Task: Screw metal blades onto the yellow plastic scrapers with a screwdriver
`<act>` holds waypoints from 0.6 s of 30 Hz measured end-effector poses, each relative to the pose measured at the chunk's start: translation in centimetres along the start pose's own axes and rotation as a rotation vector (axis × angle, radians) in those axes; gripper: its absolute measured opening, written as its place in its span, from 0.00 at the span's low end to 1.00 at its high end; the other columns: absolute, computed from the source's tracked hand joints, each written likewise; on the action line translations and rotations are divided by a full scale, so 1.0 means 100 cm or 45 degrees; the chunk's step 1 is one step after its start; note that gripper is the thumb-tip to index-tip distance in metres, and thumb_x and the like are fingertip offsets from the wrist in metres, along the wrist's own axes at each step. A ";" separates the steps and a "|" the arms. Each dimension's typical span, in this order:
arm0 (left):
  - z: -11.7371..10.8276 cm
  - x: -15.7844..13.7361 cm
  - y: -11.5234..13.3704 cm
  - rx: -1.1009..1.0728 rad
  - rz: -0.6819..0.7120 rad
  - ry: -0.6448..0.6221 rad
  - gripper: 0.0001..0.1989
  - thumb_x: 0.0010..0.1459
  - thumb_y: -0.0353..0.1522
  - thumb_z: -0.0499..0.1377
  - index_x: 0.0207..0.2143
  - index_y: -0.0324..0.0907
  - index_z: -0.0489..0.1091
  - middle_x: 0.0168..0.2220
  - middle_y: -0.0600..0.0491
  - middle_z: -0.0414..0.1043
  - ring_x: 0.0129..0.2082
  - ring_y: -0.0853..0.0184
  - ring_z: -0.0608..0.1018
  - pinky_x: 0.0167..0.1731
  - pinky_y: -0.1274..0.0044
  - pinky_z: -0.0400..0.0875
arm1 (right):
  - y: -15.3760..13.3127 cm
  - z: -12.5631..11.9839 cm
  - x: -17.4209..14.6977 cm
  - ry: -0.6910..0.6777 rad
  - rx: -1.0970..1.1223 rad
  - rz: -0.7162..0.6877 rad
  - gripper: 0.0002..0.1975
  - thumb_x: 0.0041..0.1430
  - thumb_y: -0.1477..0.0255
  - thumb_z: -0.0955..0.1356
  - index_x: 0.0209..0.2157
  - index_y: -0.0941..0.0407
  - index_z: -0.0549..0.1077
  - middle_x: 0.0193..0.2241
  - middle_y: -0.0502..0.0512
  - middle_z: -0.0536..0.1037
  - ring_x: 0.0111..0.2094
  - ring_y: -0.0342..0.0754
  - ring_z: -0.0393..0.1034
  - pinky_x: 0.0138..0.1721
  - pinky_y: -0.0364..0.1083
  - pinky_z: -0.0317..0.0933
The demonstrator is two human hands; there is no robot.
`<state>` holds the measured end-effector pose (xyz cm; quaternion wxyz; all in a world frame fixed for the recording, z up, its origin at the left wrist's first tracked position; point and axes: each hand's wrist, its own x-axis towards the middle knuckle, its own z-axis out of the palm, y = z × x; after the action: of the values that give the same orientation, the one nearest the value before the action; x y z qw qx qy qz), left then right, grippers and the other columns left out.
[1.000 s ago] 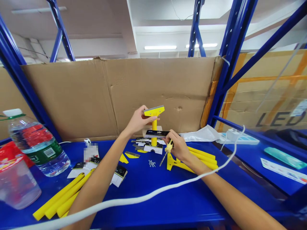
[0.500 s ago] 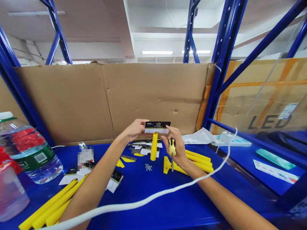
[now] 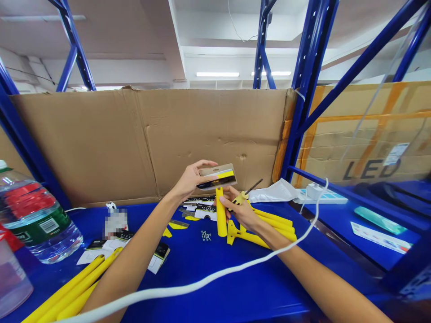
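My left hand [image 3: 191, 180] grips a flat black, yellow and grey card package [image 3: 220, 175] with a hang hole, tilted, above the table. Just below it, my right hand [image 3: 243, 211] is closed on a yellow tube handle [image 3: 221, 220], which stands roughly upright with a notched top end. The same hand also holds a screwdriver [image 3: 239, 200] with a pale yellow grip, its shaft slanting up to the right. Small screws and nuts [image 3: 205, 235] lie in a loose pile left of the handle. Behind them are yellow-edged blades [image 3: 178, 224] and more card packages [image 3: 206, 212].
Yellow handles lie at right [image 3: 274, 223] and front left [image 3: 72, 287]. A white cable [image 3: 202, 285] crosses the foreground. A large water bottle [image 3: 42, 220] stands left. Cardboard [image 3: 215, 130] and blue rack posts [image 3: 303, 80] close off the back.
The package has turned over in my left hand, its face changing. My right hand has moved left onto the yellow handle, and the screwdriver has swung from pointing down to up-right.
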<state>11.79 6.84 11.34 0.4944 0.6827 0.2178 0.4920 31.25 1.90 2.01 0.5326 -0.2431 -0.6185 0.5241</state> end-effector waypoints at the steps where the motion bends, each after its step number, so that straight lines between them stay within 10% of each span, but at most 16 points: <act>1: -0.002 -0.001 0.002 -0.011 -0.024 -0.046 0.28 0.49 0.30 0.79 0.54 0.45 0.82 0.45 0.45 0.85 0.41 0.60 0.86 0.43 0.70 0.79 | -0.002 0.001 -0.002 -0.017 0.050 0.031 0.25 0.57 0.51 0.79 0.46 0.49 0.71 0.32 0.47 0.82 0.16 0.40 0.61 0.18 0.43 0.63; 5: -0.011 -0.008 0.010 0.038 -0.136 -0.240 0.20 0.54 0.36 0.77 0.49 0.43 0.84 0.43 0.44 0.85 0.39 0.60 0.85 0.42 0.70 0.79 | -0.004 0.005 -0.005 0.058 0.059 0.028 0.28 0.51 0.53 0.82 0.48 0.48 0.73 0.30 0.47 0.79 0.20 0.41 0.61 0.18 0.42 0.53; 11: -0.024 -0.010 0.025 0.124 0.026 -0.447 0.27 0.61 0.57 0.67 0.41 0.44 0.86 0.57 0.38 0.80 0.58 0.50 0.80 0.61 0.61 0.72 | -0.002 0.003 -0.001 0.240 -0.374 -0.283 0.20 0.54 0.59 0.80 0.46 0.50 0.78 0.29 0.48 0.75 0.30 0.48 0.70 0.32 0.47 0.64; 18: -0.021 -0.005 0.016 0.488 0.109 -0.266 0.11 0.56 0.39 0.75 0.38 0.45 0.82 0.58 0.42 0.79 0.56 0.54 0.80 0.55 0.66 0.74 | 0.009 -0.003 -0.004 0.538 -0.931 -0.605 0.24 0.59 0.62 0.78 0.55 0.50 0.75 0.28 0.46 0.73 0.28 0.48 0.70 0.32 0.48 0.65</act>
<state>9.39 6.75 12.55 0.3540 0.8200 0.2257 0.3889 31.38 2.02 0.98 0.6312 -0.3674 -0.6789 0.0756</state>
